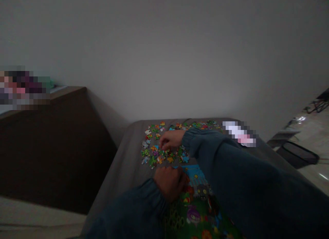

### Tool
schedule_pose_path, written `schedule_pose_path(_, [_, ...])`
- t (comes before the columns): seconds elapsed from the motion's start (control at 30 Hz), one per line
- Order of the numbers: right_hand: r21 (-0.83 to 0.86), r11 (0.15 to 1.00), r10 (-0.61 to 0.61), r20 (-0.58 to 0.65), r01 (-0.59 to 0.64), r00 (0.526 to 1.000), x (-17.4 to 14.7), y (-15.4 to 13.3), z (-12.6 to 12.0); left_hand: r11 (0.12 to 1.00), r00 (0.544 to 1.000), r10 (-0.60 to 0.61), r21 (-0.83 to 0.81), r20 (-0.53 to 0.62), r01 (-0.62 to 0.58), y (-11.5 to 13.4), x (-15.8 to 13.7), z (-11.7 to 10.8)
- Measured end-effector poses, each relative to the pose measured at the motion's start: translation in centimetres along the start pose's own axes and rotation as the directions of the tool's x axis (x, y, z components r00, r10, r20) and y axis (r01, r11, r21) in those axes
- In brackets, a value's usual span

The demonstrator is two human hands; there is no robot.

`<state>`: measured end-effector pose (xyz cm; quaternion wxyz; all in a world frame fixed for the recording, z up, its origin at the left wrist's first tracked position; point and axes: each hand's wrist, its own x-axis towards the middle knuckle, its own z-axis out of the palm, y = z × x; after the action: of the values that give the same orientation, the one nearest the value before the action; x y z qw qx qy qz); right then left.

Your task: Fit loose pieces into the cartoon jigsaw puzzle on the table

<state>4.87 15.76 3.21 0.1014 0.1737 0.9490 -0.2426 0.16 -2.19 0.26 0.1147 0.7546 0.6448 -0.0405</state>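
Note:
Over a spread of loose jigsaw pieces (169, 159), my right hand (172, 139) reaches down with its fingers curled together. Whether a piece is pinched at its fingertips is too dim to make out. My left hand (168, 182) rests closed at the upper left corner of a partly joined jigsaw puzzle (195, 215). Its fingertips are hidden, so what they hold cannot be seen. The joined part shows cartoon figures on green, with a blue strip along the top. My right sleeve covers some of its right side.
The puzzle lies on a grey cloth-covered surface (133, 143) against a pale wall (159, 60). A blurred-out white and pink item (238, 132) sits at the far right. On the left stands a dark brown cabinet (51, 139); a black-framed chair (298, 153) is at right.

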Motion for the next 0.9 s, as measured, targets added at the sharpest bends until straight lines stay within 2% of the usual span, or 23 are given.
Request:
schedule_pose_path(0.27, [-0.187,0.976,0.095,-0.098,-0.112,0.991,-0.9,2.9,-1.0,1.0,1.0,-0.011,-0.009,0.025,0.011,0.3,-0.1,-0.4])
schedule_pose_path(0.37, [-0.287,0.95,0.077,-0.177,-0.127,0.981,-1.6,2.5,-0.5,1.0,0.999,0.005,-0.026,0.037,-0.004,0.4,-0.1,-0.4])
schedule_pose_path(0.43, [-0.33,0.939,0.028,-0.203,-0.096,0.979,-1.8,1.5,0.0,0.999,0.999,0.021,-0.035,0.038,-0.02,0.5,-0.2,-0.5])
schedule_pose_path(0.53, [-0.352,0.935,-0.104,-0.166,0.04,0.981,-1.5,-0.3,0.9,0.997,0.997,0.061,-0.044,0.048,-0.059,0.9,-0.4,-0.6])
schedule_pose_path(0.67, [-0.353,0.905,-0.287,-0.093,0.238,0.953,-0.6,-1.8,1.7,0.99,0.99,0.129,-0.069,0.059,-0.125,1.1,-0.5,-0.6])
schedule_pose_path(0.73, [-0.36,0.896,-0.295,-0.045,0.26,0.955,-0.4,-1.9,2.0,0.988,0.989,0.138,-0.078,0.052,-0.133,1.1,-0.5,-0.6])
schedule_pose_path(0.9, [-0.391,0.905,-0.181,0.005,0.169,0.983,-0.8,-0.9,2.1,0.989,0.991,0.123,-0.086,0.055,-0.118,1.1,-0.5,-0.4])
